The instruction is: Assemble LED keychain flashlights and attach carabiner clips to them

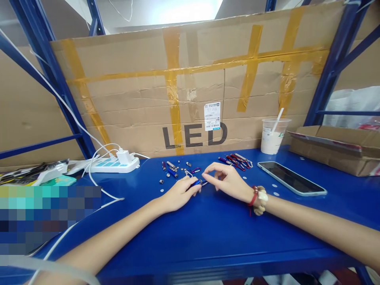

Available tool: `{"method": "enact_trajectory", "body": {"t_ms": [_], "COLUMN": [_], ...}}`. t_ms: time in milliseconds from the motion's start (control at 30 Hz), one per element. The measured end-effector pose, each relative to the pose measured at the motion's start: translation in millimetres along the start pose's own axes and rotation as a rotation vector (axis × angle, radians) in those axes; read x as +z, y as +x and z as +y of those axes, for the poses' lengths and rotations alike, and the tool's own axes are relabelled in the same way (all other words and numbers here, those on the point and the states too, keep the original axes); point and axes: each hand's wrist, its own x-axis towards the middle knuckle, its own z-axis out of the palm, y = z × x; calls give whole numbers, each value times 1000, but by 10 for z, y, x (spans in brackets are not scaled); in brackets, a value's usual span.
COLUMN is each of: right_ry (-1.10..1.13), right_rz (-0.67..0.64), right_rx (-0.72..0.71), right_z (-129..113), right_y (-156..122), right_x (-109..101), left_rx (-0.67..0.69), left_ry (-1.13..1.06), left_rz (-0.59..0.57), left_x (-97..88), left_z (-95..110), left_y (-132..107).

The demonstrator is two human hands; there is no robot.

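Note:
My left hand (181,194) is closed round a small blue metal flashlight (196,182), low over the blue table. Just to its right, my right hand (227,180) is in a pinch, thumb and index finger brought together beside the flashlight's end. Whatever those fingertips hold, if anything, is too small to make out. Beyond my left hand lie loose flashlight parts: a blue tube (172,173), a silver piece (170,164), a purple carabiner clip (196,170) and several small round pieces. Behind my right hand is a row of red, blue and silver flashlights (237,161) with clips.
A phone (292,178) lies at the right, with a drink cup and straw (273,135) and an open cardboard box (335,152) behind. At the left are a white power strip (115,163) and trailing cables. A cardboard wall (133,103) closes the back.

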Motion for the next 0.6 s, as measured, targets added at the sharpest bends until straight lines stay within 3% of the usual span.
{"method": "enact_trajectory", "body": {"t_ms": [200, 367, 600], "right_ry": [-266, -474, -609], "right_rz": [-39, -36, -121], "right_rx": [126, 155, 125], "right_z": [255, 286, 243], "right_y": [107, 190, 603], "right_x": [-105, -160, 102], "left_rx": [8, 93, 282], "left_ry": [24, 167, 506], "left_rz": [-12, -23, -10], "left_x": [7, 4, -21], "left_z": [6, 27, 3], "left_y": [2, -32, -61]}}
